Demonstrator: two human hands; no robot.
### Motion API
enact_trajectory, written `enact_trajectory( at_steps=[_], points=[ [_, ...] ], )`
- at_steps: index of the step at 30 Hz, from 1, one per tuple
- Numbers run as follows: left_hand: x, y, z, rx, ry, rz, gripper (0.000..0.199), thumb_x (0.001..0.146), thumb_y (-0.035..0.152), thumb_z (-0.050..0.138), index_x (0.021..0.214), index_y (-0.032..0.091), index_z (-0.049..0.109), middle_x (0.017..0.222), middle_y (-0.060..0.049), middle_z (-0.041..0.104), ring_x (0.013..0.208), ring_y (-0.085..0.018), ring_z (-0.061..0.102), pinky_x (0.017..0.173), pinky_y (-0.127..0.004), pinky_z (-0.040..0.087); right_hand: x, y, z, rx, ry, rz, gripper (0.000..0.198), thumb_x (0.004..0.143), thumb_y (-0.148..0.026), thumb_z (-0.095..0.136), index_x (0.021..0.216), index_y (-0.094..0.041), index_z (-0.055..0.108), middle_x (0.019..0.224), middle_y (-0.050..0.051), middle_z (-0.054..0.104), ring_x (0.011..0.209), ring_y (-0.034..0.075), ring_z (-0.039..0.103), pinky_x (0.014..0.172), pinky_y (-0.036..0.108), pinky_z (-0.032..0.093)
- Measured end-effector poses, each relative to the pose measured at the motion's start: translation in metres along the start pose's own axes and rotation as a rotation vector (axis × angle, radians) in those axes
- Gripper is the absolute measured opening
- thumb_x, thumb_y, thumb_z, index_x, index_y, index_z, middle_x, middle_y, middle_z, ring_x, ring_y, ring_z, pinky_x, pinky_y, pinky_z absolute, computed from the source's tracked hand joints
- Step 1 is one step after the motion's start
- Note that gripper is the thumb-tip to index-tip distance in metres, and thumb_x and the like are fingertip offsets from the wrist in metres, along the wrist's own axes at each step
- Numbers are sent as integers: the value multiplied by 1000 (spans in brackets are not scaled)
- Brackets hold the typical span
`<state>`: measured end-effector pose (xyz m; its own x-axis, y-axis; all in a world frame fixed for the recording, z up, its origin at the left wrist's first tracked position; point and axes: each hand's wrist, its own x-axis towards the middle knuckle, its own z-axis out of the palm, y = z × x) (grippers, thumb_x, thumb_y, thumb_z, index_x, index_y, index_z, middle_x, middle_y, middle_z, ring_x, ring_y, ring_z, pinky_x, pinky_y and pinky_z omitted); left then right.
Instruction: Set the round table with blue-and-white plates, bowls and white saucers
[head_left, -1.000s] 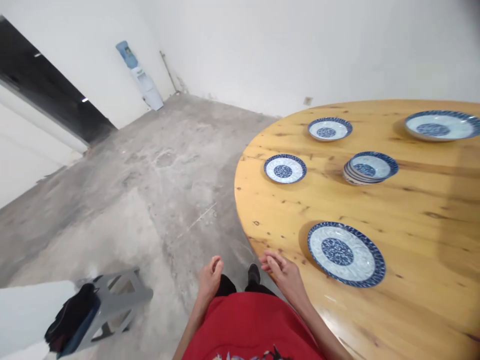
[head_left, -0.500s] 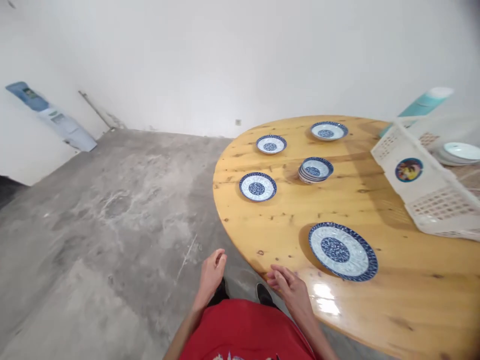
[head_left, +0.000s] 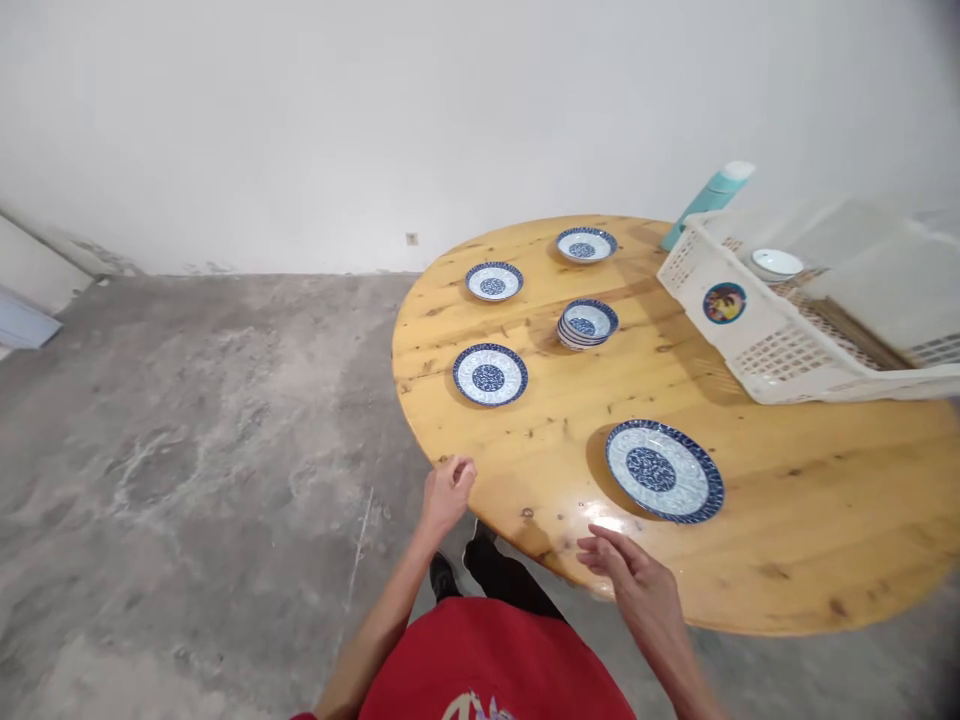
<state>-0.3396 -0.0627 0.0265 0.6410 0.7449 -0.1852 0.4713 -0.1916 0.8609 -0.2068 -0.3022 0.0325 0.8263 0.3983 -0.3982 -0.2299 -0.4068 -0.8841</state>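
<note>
My left hand (head_left: 448, 492) hovers at the table's near left edge, its fingers curled in, with nothing seen in them. My right hand (head_left: 630, 568) is over the near edge, fingers stretched out and apart, holding nothing. Just beyond it lies a large blue-and-white plate (head_left: 664, 472). A smaller plate (head_left: 490, 375) of the same pattern is the nearest dish to my left hand. Farther back are a shallow dish (head_left: 493, 282), another dish (head_left: 586, 245) and a stack of bowls (head_left: 587, 323).
A white plastic basket (head_left: 776, 350) stands on the right of the round wooden table (head_left: 555, 400), with a white bowl (head_left: 777, 264) and brown sticks (head_left: 862, 330) inside. A turquoise cylinder (head_left: 706, 205) is behind it. Concrete floor (head_left: 247, 450) spreads to the left.
The view has turned to the right, bringing more of the basket into sight. My left hand has risen toward the table edge, and my right hand has shifted right.
</note>
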Motion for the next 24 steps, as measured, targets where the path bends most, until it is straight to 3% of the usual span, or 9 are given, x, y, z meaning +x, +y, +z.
enact_trajectory(
  at_steps=[11, 17, 24],
  points=[
    [125, 76, 4, 46, -5, 133, 18, 88, 29, 49, 89, 20, 64, 80, 1, 71, 75, -13, 65, 72, -22, 49, 167, -64, -23, 45, 103, -116, 38, 75, -45, 62, 98, -16, 70, 89, 9, 75, 74, 22, 73, 70, 33, 60],
    [200, 122, 27, 169, -99, 179, 17, 89, 28, 48, 85, 21, 63, 81, 0, 72, 76, -14, 65, 71, -23, 48, 233, -98, -32, 143, 144, -74, 26, 77, -32, 64, 95, -15, 69, 81, 6, 73, 68, 18, 71, 63, 27, 58],
    [295, 168, 67, 455, -219, 252, 25, 93, 33, 47, 89, 19, 67, 90, -4, 74, 83, -18, 66, 77, -27, 47, 291, -135, -28, 28, 215, -35, 13, 84, -24, 61, 87, -14, 68, 73, 6, 71, 64, 16, 70, 56, 22, 55]
  ],
)
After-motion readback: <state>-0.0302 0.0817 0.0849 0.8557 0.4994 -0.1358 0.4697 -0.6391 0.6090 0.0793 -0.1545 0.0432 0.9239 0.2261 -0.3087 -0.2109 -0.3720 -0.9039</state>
